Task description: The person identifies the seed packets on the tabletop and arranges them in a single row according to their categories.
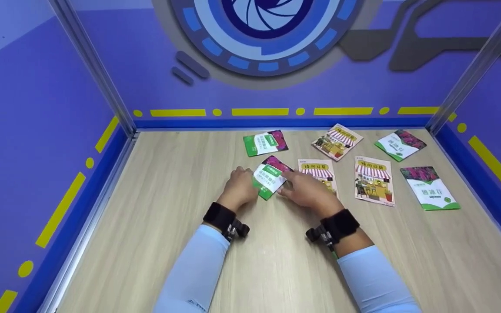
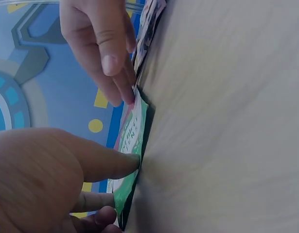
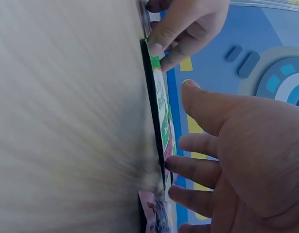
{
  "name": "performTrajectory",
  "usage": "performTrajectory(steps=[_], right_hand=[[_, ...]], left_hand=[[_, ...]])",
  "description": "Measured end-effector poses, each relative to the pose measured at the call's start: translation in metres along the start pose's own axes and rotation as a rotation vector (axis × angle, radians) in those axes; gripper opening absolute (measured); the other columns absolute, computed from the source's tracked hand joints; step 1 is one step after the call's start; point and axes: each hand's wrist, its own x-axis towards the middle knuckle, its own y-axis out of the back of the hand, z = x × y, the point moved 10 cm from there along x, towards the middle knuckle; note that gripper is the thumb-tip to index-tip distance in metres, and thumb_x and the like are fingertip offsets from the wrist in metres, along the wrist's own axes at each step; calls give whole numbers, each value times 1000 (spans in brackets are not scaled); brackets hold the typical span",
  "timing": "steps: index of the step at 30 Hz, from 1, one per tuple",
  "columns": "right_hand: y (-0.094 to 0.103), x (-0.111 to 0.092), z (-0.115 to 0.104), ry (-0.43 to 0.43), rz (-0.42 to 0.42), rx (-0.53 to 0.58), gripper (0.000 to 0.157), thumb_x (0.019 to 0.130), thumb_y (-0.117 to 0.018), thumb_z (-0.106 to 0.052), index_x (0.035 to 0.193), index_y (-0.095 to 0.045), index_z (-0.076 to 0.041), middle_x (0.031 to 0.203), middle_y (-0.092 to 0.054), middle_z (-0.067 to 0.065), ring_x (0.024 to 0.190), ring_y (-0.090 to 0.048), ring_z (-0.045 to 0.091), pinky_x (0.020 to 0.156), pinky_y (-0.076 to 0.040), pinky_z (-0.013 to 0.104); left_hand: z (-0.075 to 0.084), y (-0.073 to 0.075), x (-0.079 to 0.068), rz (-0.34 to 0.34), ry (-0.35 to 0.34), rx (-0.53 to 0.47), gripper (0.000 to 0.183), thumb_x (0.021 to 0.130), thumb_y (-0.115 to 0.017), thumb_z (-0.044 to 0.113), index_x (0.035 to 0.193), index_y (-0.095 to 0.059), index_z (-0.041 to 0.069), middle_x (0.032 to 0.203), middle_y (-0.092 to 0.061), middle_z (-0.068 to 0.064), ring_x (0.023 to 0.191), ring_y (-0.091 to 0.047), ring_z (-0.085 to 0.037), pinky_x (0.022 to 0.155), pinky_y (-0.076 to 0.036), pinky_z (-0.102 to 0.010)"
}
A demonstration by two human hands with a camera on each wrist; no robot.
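A green-and-white seed packet (image 1: 269, 177) with magenta flowers lies between the two hands, slightly raised off the table along one edge. My left hand (image 1: 240, 188) pinches its green end, thumb on the printed face, as the left wrist view also shows on the packet (image 2: 134, 127). At the opposite side, my right hand (image 1: 309, 190) touches the packet's edge with extended fingers; in the right wrist view its thumb stands apart from the packet (image 3: 162, 104). Partly covered by the right hand is a pink packet (image 1: 316, 167) with a shopfront picture.
A matching green packet (image 1: 266, 143) lies just behind. Two more shopfront packets (image 1: 337, 141) (image 1: 374, 180) and two white-and-green flower packets (image 1: 400, 144) (image 1: 430, 188) are spread to the right. Purple panels (image 1: 189, 98) wall the wooden table (image 1: 268, 269) at back and sides.
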Motion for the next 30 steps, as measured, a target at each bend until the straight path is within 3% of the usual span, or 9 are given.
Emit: performTrajectory(steps=[6,12,14,16,19,22,26,30], right_hand=[[-4,-1,-7,55,-5,-20,63,109,-76,-35,160,-61,-2,156,-69,24,146,-66,44,124,-53,60],[-6,1,-5,26,-37,-22,66,110,-74,-40,164,-59,-5,167,-61,22,159,-55,45,133,-43,60],[-6,2,-5,20,-37,-12,65,110,-74,-40,164,-59,-6,167,-61,22,159,-55,44,134,-43,59],[-4,3,-4,14,-26,11,68,109,-75,-39,166,-57,-6,170,-58,21,161,-53,43,135,-42,58],[3,5,0,-14,43,34,76,109,-76,-36,173,-46,-7,170,-57,23,157,-57,45,132,-46,59],[19,5,6,-82,173,58,82,110,-74,-35,177,-37,-7,167,-59,26,151,-61,48,127,-50,62],[39,2,14,-159,328,136,76,112,-70,-35,174,-41,-2,155,-70,24,142,-69,47,122,-54,63],[45,1,18,-170,362,283,70,112,-69,-32,170,-47,0,141,-80,18,136,-74,41,120,-56,59]], left_hand=[[-4,3,0,22,24,-164,51,96,-85,16,139,-67,-5,135,-64,-23,126,-61,-36,109,-57,-47],[-10,2,2,0,108,-297,44,107,-74,15,146,-67,-5,146,-73,-20,136,-69,-33,119,-57,-49],[-10,2,2,-1,121,-309,36,109,-72,14,139,-71,-4,140,-76,-18,129,-71,-30,115,-58,-48],[-9,5,1,11,119,-344,23,110,-70,12,126,-74,-4,127,-77,-17,114,-71,-28,103,-61,-43],[-8,13,0,68,92,-400,12,111,-68,11,112,-72,0,111,-74,-14,99,-65,-25,90,-58,-40],[-4,26,-2,141,47,-459,9,110,-71,9,107,-73,1,104,-75,-12,94,-65,-24,85,-56,-39],[-1,38,-6,215,20,-526,7,107,-76,9,107,-78,2,102,-80,-11,92,-71,-21,85,-60,-38],[1,44,-8,250,25,-603,5,107,-78,9,106,-77,4,99,-80,-8,89,-71,-17,80,-59,-32]])
